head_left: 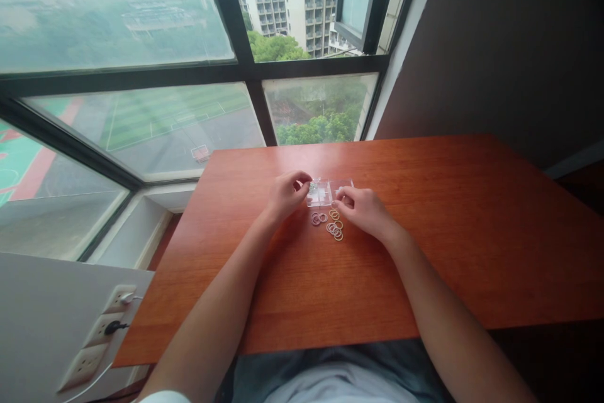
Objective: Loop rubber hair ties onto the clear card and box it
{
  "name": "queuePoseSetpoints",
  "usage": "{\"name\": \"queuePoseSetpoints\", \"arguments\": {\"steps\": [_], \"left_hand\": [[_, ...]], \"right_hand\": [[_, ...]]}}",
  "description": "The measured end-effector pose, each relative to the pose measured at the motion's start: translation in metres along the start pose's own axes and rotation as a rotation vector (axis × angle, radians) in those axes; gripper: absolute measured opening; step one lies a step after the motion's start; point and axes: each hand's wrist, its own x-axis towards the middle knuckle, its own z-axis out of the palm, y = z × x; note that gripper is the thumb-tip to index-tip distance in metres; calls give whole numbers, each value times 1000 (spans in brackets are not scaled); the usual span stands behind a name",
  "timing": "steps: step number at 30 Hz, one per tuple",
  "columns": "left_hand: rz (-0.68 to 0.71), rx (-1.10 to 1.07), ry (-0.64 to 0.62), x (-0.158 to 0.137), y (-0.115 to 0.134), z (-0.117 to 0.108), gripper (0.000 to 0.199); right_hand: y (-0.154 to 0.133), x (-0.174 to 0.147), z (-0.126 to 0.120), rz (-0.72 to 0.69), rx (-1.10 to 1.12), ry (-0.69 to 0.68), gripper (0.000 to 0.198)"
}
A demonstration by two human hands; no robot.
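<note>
A small clear plastic box point(323, 195) with compartments and a raised or folded-back clear lid point(348, 183) rests on the table. Something small and greenish shows in its left part. My left hand point(289, 194) is closed at the box's left edge, thumb and forefinger pinching there. At the box's right side, my right hand point(364, 208) is curled in a pinch; whatever lies between its fingertips is too small to name. Just in front of the box lie several small rings like hair ties: purplish ones point(316, 219), yellowish ones point(334, 214) and a pale cluster point(334, 229).
The reddish-brown wooden table point(472, 227) stands against a large dark-framed window point(136, 79). A grey wall point(495, 44) rises at the right. At lower left, wall sockets point(101, 331) hold plugs with cables running near the table's left edge.
</note>
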Motion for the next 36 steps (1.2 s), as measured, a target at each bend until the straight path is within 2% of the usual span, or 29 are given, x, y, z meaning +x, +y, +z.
{"name": "queuePoseSetpoints", "arguments": {"steps": [5, 10, 16, 36], "left_hand": [[-13, -152, -68, -1, 16, 1, 15], [18, -285, -199, -5, 35, 3, 20], [64, -317, -305, -8, 39, 6, 15], [56, -301, -288, -7, 38, 7, 17]], "right_hand": [[-2, 1, 0, -11, 94, 210, 11], [-3, 0, 1, -32, 111, 241, 12], [-3, 0, 2, -41, 96, 242, 11], [-4, 0, 2, -48, 78, 234, 12]]}}
